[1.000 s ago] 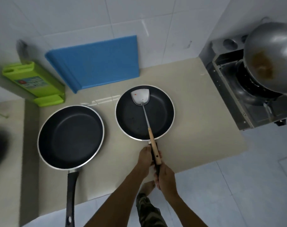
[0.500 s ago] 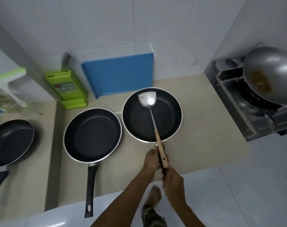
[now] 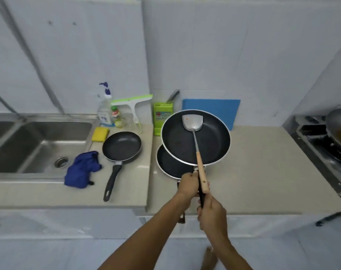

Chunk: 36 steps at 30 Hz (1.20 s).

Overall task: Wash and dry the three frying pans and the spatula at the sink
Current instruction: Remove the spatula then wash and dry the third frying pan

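Beige stone countertop (image 3: 263, 172) ran beneath a white tiled wall. Above its middle, near the front edge, a large frying pan (image 3: 177, 141) was held clear of the surface: round, with a black non-stick inside and a bright metal rim. A spatula (image 3: 199, 162) lay in it, its steel blade flecked with orange and its pale wooden grip running back over the pan's black handle. The left hand (image 3: 188, 184) curled round that handle beside the wooden grip, and the right hand (image 3: 211, 215) gripped the handle's end.

A second black pan (image 3: 169, 164) sat on the counter directly underneath, partly covered. A smaller pan (image 3: 122, 146) rested towards the left, handle pointing to the front edge. Beside it lay a crumpled blue cloth (image 3: 82, 169) and a yellow sponge (image 3: 100, 134), next to the stainless sink (image 3: 39, 141). Along the back edge stood a clear pump bottle (image 3: 105, 112), a green-edged squeegee (image 3: 132, 102), a green knife block (image 3: 162, 118) and a blue cutting board (image 3: 212, 110). At the right end, a grey wok (image 3: 339, 123) sat on the stove (image 3: 321, 149).
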### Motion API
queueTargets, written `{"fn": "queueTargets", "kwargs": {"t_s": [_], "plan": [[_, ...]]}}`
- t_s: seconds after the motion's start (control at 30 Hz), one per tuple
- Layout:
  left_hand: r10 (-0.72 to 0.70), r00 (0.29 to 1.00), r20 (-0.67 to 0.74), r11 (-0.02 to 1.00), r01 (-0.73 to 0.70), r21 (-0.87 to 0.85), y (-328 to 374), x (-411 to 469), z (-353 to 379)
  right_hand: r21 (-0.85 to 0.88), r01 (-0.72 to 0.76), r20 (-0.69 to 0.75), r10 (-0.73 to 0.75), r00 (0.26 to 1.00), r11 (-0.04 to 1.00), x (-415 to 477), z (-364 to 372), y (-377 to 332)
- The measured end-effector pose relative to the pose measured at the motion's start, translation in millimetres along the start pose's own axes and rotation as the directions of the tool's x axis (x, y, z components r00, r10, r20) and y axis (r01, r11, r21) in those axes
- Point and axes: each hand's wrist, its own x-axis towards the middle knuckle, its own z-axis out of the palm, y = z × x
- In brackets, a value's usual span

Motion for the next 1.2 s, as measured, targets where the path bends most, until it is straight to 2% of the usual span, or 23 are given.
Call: {"fn": "queueTargets", "kwargs": {"t_s": [0.17, 0.37, 0.5, 0.63, 0.77, 1.03, 1.2], "plan": [[0.04, 0.988, -0.151, 0.999, -0.038, 0.017, -2, -32, -103, 0.02, 0.08, 0.14, -0.082, 0.987, 0.997, -67, 58, -44], [0.057, 0.944, -0.326, 0.988, -0.1, -0.116, 8, -96, -206, 0.0, 0.178, 0.307, -0.17, 0.936, 0.984, -122, 136, -76], [0.01, 0.909, -0.416, 0.973, -0.105, -0.205, 6, -114, -275, 0.0, 0.213, 0.424, -0.193, 0.885, 0.977, -153, 185, -105], [-0.043, 0.853, -0.52, 0.972, -0.084, -0.218, 0, -110, -347, 0.008, 0.198, 0.514, -0.174, 0.84, 0.98, -170, 245, -126], [-0.084, 0.842, -0.532, 0.961, -0.072, -0.267, 2, -91, -413, -0.02, 0.188, 0.551, -0.146, 0.821, 0.982, -168, 317, -146], [-0.203, 0.837, -0.508, 0.944, 0.031, -0.327, 24, -10, -544, -0.006, 0.043, 0.499, -0.035, 0.866, 0.999, -146, 471, -197], [-0.243, 0.855, -0.459, 0.94, 0.091, -0.328, 38, 24, -600, -0.133, 0.077, 0.521, 0.003, 0.854, 0.988, -132, 530, -221]]}}
